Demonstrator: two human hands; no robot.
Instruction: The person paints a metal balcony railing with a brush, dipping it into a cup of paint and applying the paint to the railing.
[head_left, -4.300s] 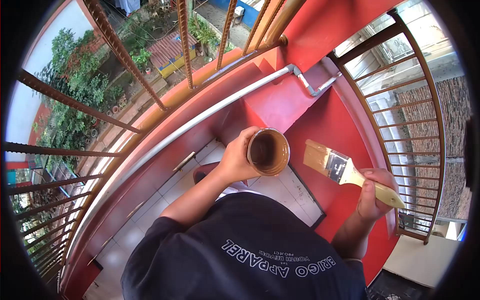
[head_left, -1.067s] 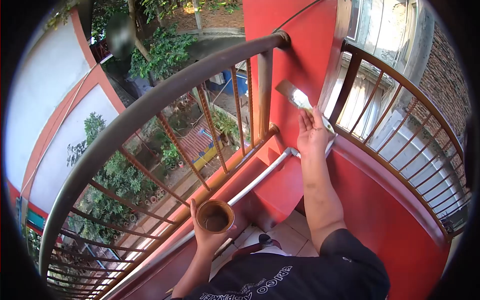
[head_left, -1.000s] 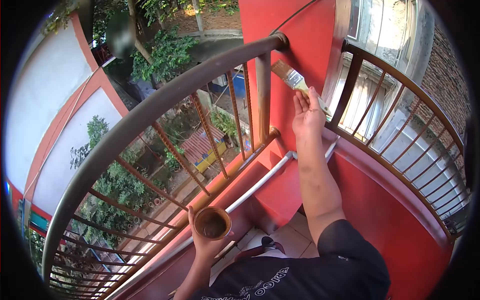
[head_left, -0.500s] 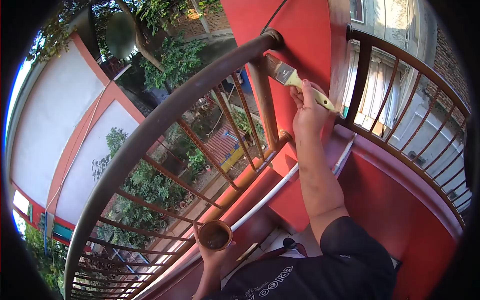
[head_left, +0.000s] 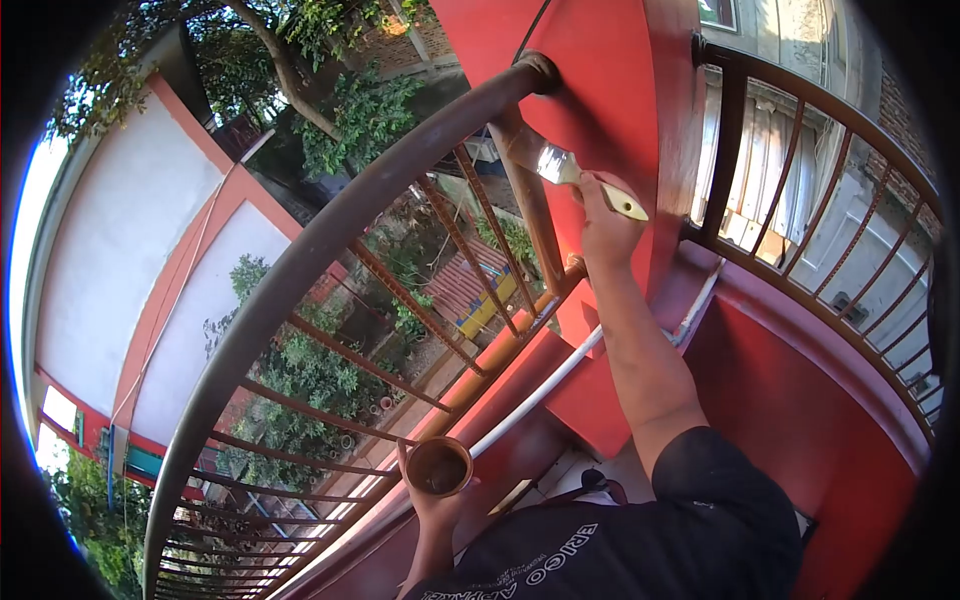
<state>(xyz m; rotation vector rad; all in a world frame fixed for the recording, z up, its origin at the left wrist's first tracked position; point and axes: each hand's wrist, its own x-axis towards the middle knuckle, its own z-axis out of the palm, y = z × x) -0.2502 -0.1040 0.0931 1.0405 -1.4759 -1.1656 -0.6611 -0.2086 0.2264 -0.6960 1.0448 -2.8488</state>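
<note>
My right hand (head_left: 607,222) is closed around the pale handle of a flat paintbrush (head_left: 626,204). The brush's bristles touch the upper part of a brown metal post (head_left: 533,205) beside the red pillar (head_left: 620,110). Lower down, my left hand (head_left: 434,508) holds a small brown cup (head_left: 440,466) upright, with dark liquid inside. The cup is close to the thin bars of the curved brown railing (head_left: 290,240).
A second brown railing (head_left: 830,125) curves along the right over a red wall (head_left: 780,400). A white pipe (head_left: 535,390) runs below the near railing. Plants and a pale building (head_left: 110,240) lie beyond it.
The brush has moved slightly down along the post, and its handle is tilted a little differently in my right hand. The view has shifted slightly; my left hand still holds the cup.
</note>
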